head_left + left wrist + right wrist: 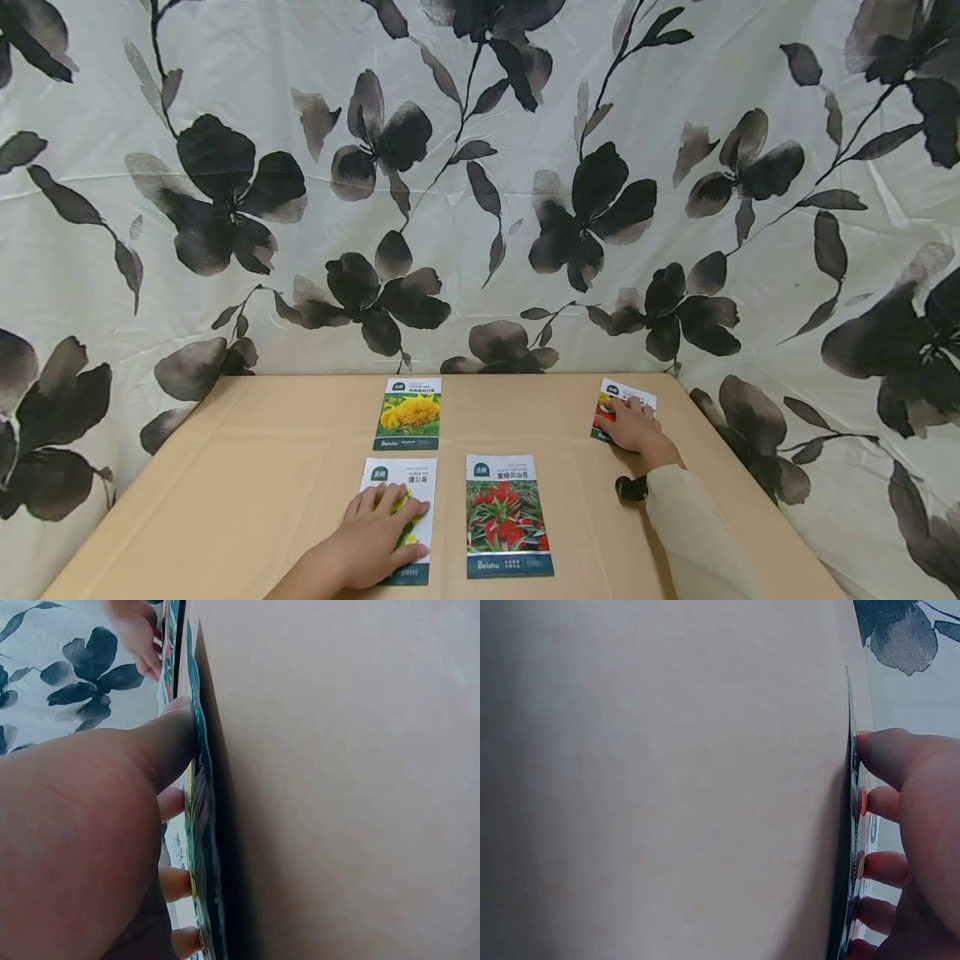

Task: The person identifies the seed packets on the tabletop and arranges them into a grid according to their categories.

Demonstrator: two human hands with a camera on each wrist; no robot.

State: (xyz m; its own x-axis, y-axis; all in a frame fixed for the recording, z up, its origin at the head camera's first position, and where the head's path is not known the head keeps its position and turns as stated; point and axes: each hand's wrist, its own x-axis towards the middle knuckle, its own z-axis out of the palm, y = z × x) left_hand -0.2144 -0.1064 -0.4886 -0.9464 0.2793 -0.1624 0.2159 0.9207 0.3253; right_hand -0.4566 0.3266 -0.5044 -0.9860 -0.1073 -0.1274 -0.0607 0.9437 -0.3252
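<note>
Near the front of the tan tabletop, my left hand (375, 533) rests with fingers spread on a flower seed packet (422, 493) with a white top and yellow blooms. In the left wrist view, its thumb and fingertips touch the face of that packet (201, 787). At the far right, my right hand (637, 433) lies on another seed packet (613, 390), set slightly askew and mostly covered. The right wrist view has its fingertips pressed along this packet (849, 825). Between the hands lies a packet with red flowers (508, 517).
A seed packet with yellow flowers (408, 414) lies at the back, beyond the left hand. The tan table (225, 500) ends against a white cloth (465, 233) printed with dark flowers. A dark wrist strap (632, 489) and light sleeve (693, 533) are on the right arm.
</note>
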